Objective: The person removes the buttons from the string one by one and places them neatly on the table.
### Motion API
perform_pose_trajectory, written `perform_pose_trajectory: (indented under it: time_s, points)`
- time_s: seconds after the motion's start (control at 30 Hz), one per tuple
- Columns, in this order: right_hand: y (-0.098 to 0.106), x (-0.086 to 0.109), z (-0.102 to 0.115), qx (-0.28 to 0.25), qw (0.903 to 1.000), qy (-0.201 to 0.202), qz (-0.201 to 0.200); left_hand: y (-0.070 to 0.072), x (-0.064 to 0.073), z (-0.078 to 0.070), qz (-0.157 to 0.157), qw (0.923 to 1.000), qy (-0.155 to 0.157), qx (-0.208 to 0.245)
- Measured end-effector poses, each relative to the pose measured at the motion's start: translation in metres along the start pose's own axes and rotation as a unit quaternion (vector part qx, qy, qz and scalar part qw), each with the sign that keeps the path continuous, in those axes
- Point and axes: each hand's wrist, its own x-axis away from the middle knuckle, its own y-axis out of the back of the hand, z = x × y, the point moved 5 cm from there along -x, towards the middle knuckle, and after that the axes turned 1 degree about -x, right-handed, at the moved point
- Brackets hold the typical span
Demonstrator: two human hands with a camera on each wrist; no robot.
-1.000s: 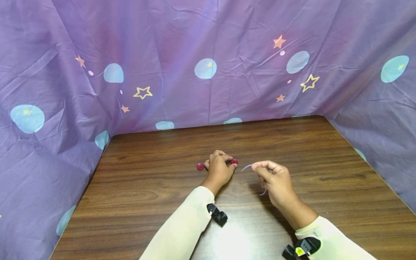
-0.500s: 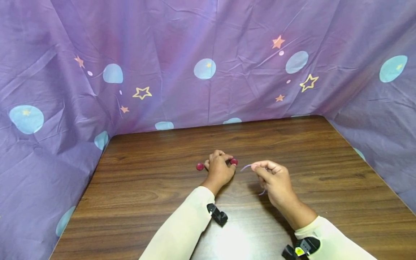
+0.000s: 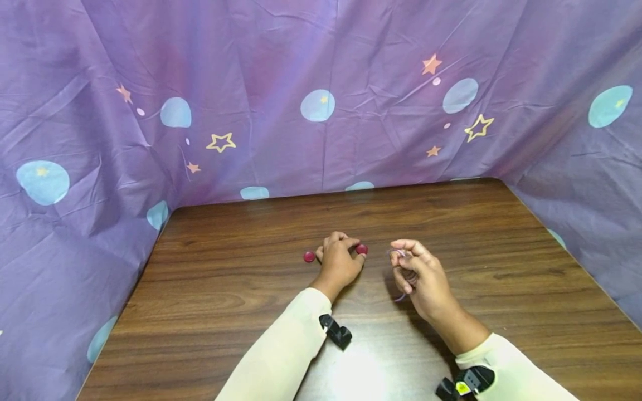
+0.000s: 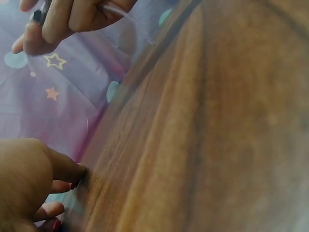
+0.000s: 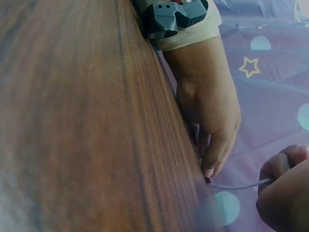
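My left hand rests low on the wooden table, thumb and index finger pinching a small round red disc between their tips. Just left of that hand, a second red disc lies on the tabletop. My right hand is held above the table, a short way right of the first disc. It holds a thin purple string, whose lower end hangs below the fingers. In the right wrist view the string stretches from the right fingers toward the left fingertips; whether it touches the disc I cannot tell.
The brown wood-grain table reaches back to a purple curtain printed with stars and planets, which encloses the back and sides. Black wrist cameras sit on both cream sleeves. Light glares off the near part of the tabletop.
My right fingers have spread and shifted their grip on the string; the end that pointed left toward the disc is now drawn back at the fingertips. The left hand stays put.
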Motion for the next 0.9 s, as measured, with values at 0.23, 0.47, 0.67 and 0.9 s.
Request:
perform_pose_trajectory:
  time_s: [0.23,0.47,0.67,0.9]
  points:
    - [0.002,0.0,-0.005,0.024,0.9993,-0.024,-0.012,0.003,0.004,-0.001,0.001,0.9997,-0.014,0.018]
    - [0.003,0.0,-0.006,0.082,0.9966,-0.011,0.004,0.004,0.006,0.001,-0.016,0.9987,-0.028,0.039]
    - [0.005,0.0,-0.008,0.115,0.9929,-0.018,-0.025,0.01,0.011,0.0,-0.045,0.996,-0.042,0.064]
    - [0.005,0.0,-0.009,0.098,0.9944,-0.015,-0.035,0.025,0.025,-0.002,-0.073,0.9913,-0.07,0.085]
